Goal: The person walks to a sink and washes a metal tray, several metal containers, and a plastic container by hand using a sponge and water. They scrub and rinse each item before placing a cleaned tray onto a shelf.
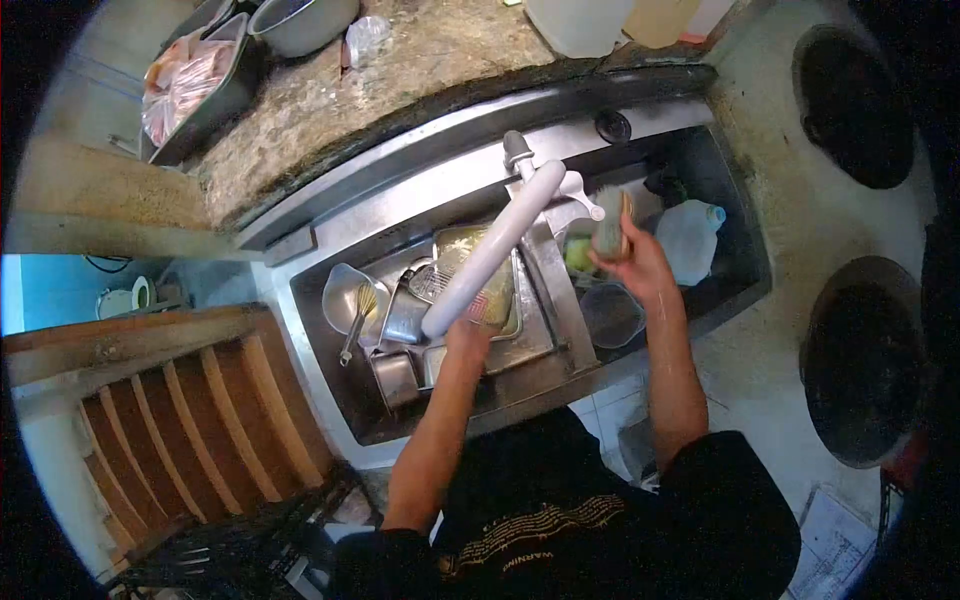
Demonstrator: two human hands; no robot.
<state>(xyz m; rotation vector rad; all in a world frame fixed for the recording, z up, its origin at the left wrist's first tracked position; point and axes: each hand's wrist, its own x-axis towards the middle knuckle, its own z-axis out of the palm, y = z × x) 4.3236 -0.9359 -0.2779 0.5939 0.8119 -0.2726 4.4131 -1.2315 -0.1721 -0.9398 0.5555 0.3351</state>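
My right hand point(640, 262) is closed around a scrub brush point(609, 228) with pale bristles, held above the right basin. My left hand point(468, 342) is over the left basin point(345, 408), by the free end of the thick white faucet spout point(500, 245). Its fingers are partly hidden, and I cannot make out whether they hold anything. Around it lie a metal tray point(530, 335), a slotted metal utensil point(428, 282) and metal containers point(396, 378). A whisk point(362, 305) leans in a clear pitcher point(342, 290) at the left.
The right basin holds a translucent jug point(688, 240) with a blue cap, a clear container point(612, 315) and something green point(578, 254). On the stone counter point(430, 70) behind stand a grey bin with plastic bags point(190, 90) and a grey bowl point(300, 25). Wooden shelves point(200, 420) stand left.
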